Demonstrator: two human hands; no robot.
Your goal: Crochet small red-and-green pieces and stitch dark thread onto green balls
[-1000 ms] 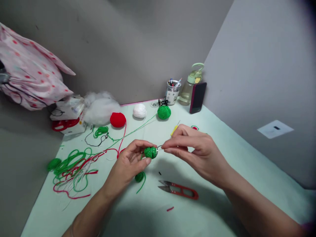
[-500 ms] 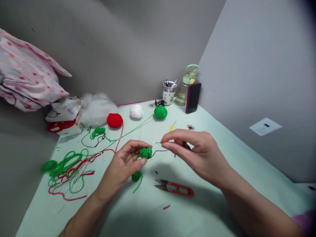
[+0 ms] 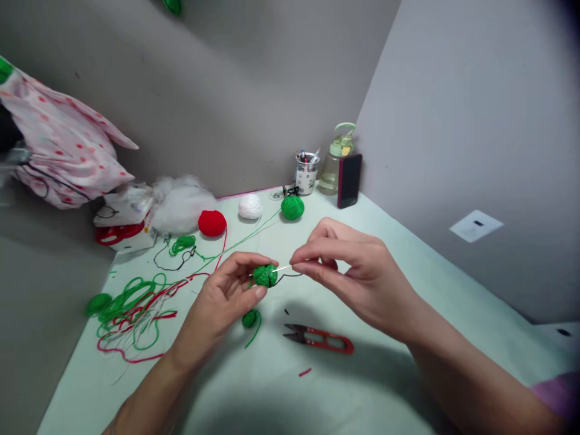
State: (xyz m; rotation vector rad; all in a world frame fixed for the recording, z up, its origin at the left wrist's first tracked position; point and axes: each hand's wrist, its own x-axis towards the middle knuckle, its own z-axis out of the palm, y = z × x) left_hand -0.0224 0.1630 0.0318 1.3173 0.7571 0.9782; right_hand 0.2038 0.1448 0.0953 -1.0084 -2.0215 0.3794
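Note:
A small green crocheted piece (image 3: 264, 275) with black thread on it is gripped between the thumb and fingers of my left hand (image 3: 229, 291). My right hand (image 3: 351, 266) pinches a thin sewing needle (image 3: 283, 267), whose tip reaches the crocheted piece; whether it has gone into the stitches I cannot make out. Black thread (image 3: 287, 276) runs from the piece towards my right fingers. Below my left hand lies a small green crocheted part (image 3: 249, 318) with a loose yarn tail. Red-handled thread snips (image 3: 319, 339) rest on the table under my right hand.
Red (image 3: 212, 223), white (image 3: 250, 206) and green (image 3: 292, 207) yarn balls stand at the back. Tangled yarn (image 3: 136, 308) covers the left side, near white stuffing (image 3: 183, 204). A pen cup (image 3: 306, 175), a bottle (image 3: 333, 163) and a phone (image 3: 350, 181) stand in the far corner.
The needle in my right hand has moved left, its tip now at the green crocheted piece instead of short of it. The camera view has shifted slightly.

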